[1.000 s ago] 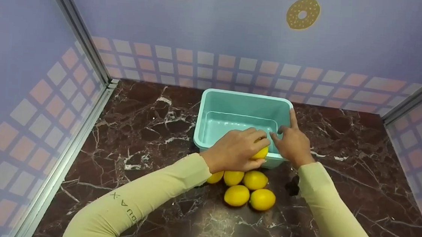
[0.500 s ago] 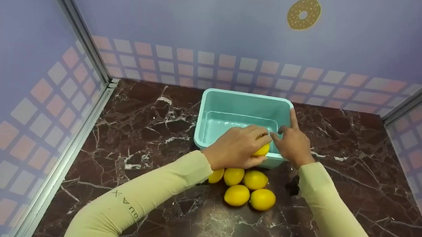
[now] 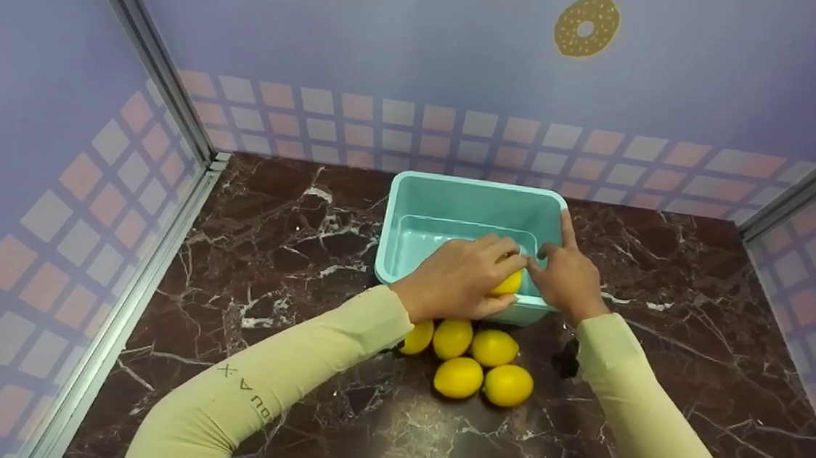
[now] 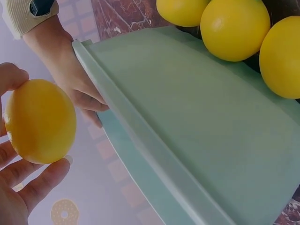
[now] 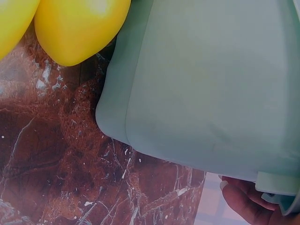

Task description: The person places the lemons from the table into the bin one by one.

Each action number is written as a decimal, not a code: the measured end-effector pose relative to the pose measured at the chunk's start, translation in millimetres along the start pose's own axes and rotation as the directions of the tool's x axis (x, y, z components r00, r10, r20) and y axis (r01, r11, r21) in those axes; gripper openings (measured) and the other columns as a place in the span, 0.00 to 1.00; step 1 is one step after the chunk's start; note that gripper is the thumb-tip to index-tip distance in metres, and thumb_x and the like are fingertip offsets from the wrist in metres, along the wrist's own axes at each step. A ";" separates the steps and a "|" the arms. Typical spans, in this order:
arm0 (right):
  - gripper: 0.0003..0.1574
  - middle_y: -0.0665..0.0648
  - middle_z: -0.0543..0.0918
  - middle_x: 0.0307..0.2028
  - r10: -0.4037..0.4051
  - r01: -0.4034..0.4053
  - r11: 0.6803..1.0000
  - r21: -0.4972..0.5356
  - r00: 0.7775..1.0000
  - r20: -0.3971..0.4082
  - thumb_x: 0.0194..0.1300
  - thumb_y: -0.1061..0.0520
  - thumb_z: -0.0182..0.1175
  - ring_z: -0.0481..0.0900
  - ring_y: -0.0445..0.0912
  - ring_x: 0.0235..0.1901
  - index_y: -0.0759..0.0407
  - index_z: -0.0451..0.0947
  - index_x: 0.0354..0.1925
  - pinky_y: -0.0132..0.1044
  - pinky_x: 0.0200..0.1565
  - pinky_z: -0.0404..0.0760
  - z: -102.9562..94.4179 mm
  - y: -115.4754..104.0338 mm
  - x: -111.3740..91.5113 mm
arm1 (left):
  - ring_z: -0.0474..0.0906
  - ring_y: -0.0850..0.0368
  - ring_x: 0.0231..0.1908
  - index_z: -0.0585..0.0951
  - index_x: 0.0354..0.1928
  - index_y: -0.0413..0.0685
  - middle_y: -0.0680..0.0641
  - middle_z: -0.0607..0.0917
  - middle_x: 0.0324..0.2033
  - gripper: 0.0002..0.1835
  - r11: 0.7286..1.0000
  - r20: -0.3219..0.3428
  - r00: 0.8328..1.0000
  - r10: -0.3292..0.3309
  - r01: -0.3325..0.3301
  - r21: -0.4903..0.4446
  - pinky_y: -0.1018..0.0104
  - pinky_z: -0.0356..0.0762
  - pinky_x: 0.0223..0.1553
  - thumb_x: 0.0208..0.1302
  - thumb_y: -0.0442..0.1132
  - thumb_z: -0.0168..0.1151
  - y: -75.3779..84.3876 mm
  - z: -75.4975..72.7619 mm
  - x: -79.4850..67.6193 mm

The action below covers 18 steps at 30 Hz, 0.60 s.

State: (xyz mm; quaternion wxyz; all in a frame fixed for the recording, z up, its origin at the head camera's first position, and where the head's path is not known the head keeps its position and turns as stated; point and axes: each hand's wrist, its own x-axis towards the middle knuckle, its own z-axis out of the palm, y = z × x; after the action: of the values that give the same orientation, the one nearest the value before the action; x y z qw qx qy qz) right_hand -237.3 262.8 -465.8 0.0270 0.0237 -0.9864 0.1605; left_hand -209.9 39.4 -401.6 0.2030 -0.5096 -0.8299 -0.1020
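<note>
My left hand [image 3: 457,275] holds a yellow lemon [image 3: 508,283] over the near right part of a light teal plastic bin [image 3: 468,199]. In the left wrist view, thumb and fingers pinch that lemon [image 4: 41,121] beside the bin's rim [image 4: 140,145]. At the bin's right side, my right hand [image 3: 568,279] grips the rim, its index finger stretched along it and the thumb on the inner side. Seen from the right wrist, curled fingers [image 5: 246,201] sit below the rim outside. The bin floor shows no lemons where visible; my left hand hides part of it.
Several more lemons [image 3: 458,377] lie together on the dark red marbled tabletop [image 3: 292,409], close in front of the bin. Behind the bin stands a lilac wall [image 3: 450,58] with printed checks and sweets. Another panel [image 3: 40,178] closes off the left side.
My left hand has shifted slightly forward over the bin with the lemon, uncovering more of the lemons on the table. The right hand and the bin have stayed in place.
</note>
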 end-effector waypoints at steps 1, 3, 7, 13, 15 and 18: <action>0.27 0.61 0.41 0.77 0.002 -0.002 1.000 0.001 1.000 0.002 0.68 0.44 0.54 0.80 0.59 0.31 0.66 0.81 0.47 0.55 0.34 0.78 -0.1 0.2 0.0 | 0.77 0.57 0.44 0.77 0.54 0.49 0.49 0.79 0.49 0.22 1.000 -0.001 1.000 0.000 0.000 -0.001 0.66 0.81 0.35 0.63 0.53 0.59 -0.7 0.1 0.1; 0.26 0.61 0.41 0.77 0.003 -0.003 1.000 0.005 1.000 0.003 0.68 0.44 0.54 0.80 0.59 0.31 0.65 0.81 0.46 0.55 0.34 0.78 -0.3 0.8 -0.4 | 0.78 0.56 0.44 0.77 0.54 0.49 0.49 0.79 0.49 0.22 1.000 -0.003 1.000 0.002 -0.002 0.000 0.66 0.81 0.36 0.63 0.53 0.59 -1.7 0.1 0.5; 0.26 0.61 0.41 0.77 0.001 -0.001 1.000 0.009 1.000 0.001 0.68 0.44 0.54 0.79 0.58 0.28 0.65 0.80 0.46 0.55 0.34 0.77 -0.3 1.5 -0.4 | 0.78 0.56 0.43 0.78 0.53 0.49 0.49 0.79 0.49 0.21 1.000 -0.011 1.000 0.005 -0.005 0.001 0.66 0.81 0.34 0.64 0.52 0.57 -3.7 -0.3 1.1; 0.27 0.61 0.41 0.77 0.004 -0.004 1.000 0.004 1.000 0.007 0.68 0.43 0.54 0.79 0.57 0.27 0.65 0.81 0.46 0.53 0.31 0.77 -0.5 1.2 0.0 | 0.79 0.55 0.49 0.78 0.55 0.49 0.48 0.79 0.51 0.22 1.000 0.004 1.000 -0.003 0.003 0.014 0.65 0.83 0.37 0.65 0.53 0.55 -5.0 -1.9 2.6; 0.28 0.62 0.41 0.77 0.001 -0.001 1.000 0.004 1.000 0.006 0.68 0.42 0.54 0.79 0.57 0.27 0.66 0.81 0.46 0.53 0.31 0.77 -0.7 1.0 0.3 | 0.79 0.55 0.48 0.78 0.56 0.50 0.48 0.79 0.52 0.22 1.000 0.009 1.000 -0.006 0.006 0.016 0.65 0.83 0.37 0.66 0.53 0.55 -5.7 -2.4 3.0; 0.28 0.62 0.41 0.77 -0.003 0.003 1.000 0.008 1.000 0.002 0.69 0.42 0.54 0.80 0.57 0.27 0.66 0.81 0.47 0.53 0.31 0.78 -0.5 0.2 -0.1 | 0.80 0.56 0.46 0.77 0.56 0.50 0.49 0.79 0.52 0.21 1.000 0.012 1.000 -0.008 0.008 0.023 0.65 0.82 0.36 0.66 0.53 0.54 -7.0 -2.6 3.5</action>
State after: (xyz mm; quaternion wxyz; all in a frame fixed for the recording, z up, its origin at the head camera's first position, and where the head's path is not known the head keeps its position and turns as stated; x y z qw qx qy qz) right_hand -237.2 263.2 -465.4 0.0259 0.0252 -0.9857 0.1645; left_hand -216.9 38.0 -397.5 0.2035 -0.5044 -0.8343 -0.0901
